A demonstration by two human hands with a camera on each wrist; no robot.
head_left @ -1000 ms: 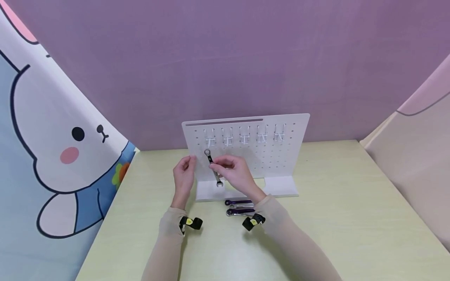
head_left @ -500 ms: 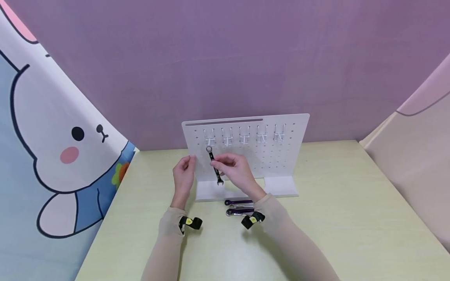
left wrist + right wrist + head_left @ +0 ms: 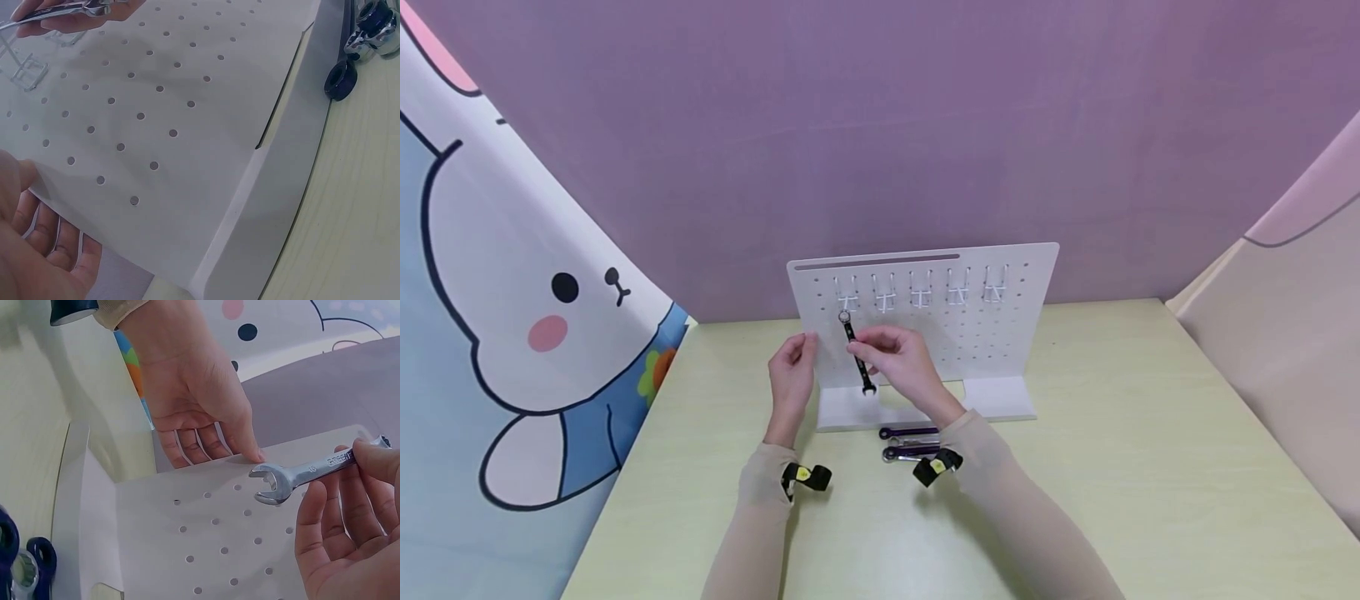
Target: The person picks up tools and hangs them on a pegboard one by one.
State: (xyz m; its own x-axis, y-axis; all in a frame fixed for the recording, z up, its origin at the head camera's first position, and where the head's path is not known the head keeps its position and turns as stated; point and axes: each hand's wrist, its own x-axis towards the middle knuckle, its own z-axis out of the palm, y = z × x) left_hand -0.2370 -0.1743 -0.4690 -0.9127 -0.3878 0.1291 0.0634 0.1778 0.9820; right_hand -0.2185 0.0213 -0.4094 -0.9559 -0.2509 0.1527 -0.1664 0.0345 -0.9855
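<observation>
Up goes the wrench (image 3: 855, 352) a touch, its ring end now just under the first of five hooks (image 3: 847, 302). Right hand (image 3: 901, 360) pinches its shaft; lettering there too blurred to read. Two wrenches (image 3: 910, 443) lie on the worktop (image 3: 1135, 467). Left hand (image 3: 792, 375) grips the pegboard (image 3: 1000, 333) edge.

Pale yellow-green table (image 3: 1112, 467), white pegboard stand (image 3: 1000, 398) upright on it, two purple-handled wrenches (image 3: 910, 443) lying just before its base

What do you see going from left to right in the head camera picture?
Bunny curtain → left hand on the pegboard's edge → wrench in the right hand → bare right half of the white pegboard → beige panel.
</observation>
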